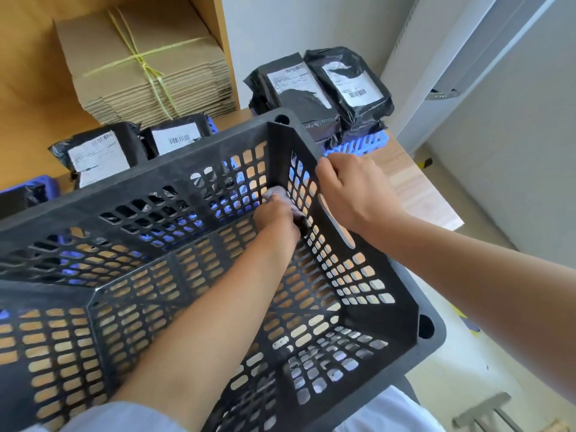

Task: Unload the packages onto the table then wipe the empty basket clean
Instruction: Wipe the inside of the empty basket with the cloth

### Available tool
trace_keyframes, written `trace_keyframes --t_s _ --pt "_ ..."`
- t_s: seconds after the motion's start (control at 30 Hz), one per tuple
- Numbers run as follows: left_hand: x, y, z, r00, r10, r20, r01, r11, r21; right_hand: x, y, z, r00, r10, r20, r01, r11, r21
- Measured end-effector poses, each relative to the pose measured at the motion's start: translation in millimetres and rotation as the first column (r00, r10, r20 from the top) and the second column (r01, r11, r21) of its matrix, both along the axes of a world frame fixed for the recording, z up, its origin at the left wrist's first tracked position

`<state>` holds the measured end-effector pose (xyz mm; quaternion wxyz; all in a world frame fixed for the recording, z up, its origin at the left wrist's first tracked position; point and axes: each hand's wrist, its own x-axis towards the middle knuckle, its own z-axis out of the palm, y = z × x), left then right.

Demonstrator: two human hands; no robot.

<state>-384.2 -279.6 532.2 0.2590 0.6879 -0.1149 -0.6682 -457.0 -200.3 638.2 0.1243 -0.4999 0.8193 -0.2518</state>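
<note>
**Cloth at work deep in the basket's far right corner**

Black slotted basket (174, 188) fills the foreground, empty, on the counter (405, 182). Left hand (276, 215) is down inside, fingers curled around a grey cloth (280, 194) pressed against the far right inner corner. Right hand (352, 191) grips the right rim. Black packages (321, 88) sit beyond on the counter's far edge, beside bundled cardboard (146, 63).

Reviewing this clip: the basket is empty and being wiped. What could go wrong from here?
The basket looks tilted and overhangs the table edge, steadied only by the right hand on its rim; losing that grip could let it slide off. The left hand presses the cloth into a far corner, so it may snag in the slots.
</note>
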Motion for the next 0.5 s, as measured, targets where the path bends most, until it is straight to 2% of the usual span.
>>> trace_keyframes --t_s 0.2,0.37,0.5 --pt "3 9 26 0.997 -0.007 -0.073 -0.007 0.983 -0.185 -2 0 4 0.993 -0.009 0.119 0.008 1.000 0.006" --pt "2 22 57 0.995 -0.008 -0.099 -0.026 0.941 -0.338 -1 1 9 0.991 0.081 0.105 -0.082 0.997 0.001" --pt "5 31 76 0.996 -0.047 -0.074 0.013 0.913 -0.408 -2 -2 6 0.988 0.045 0.144 -0.049 0.998 0.025"
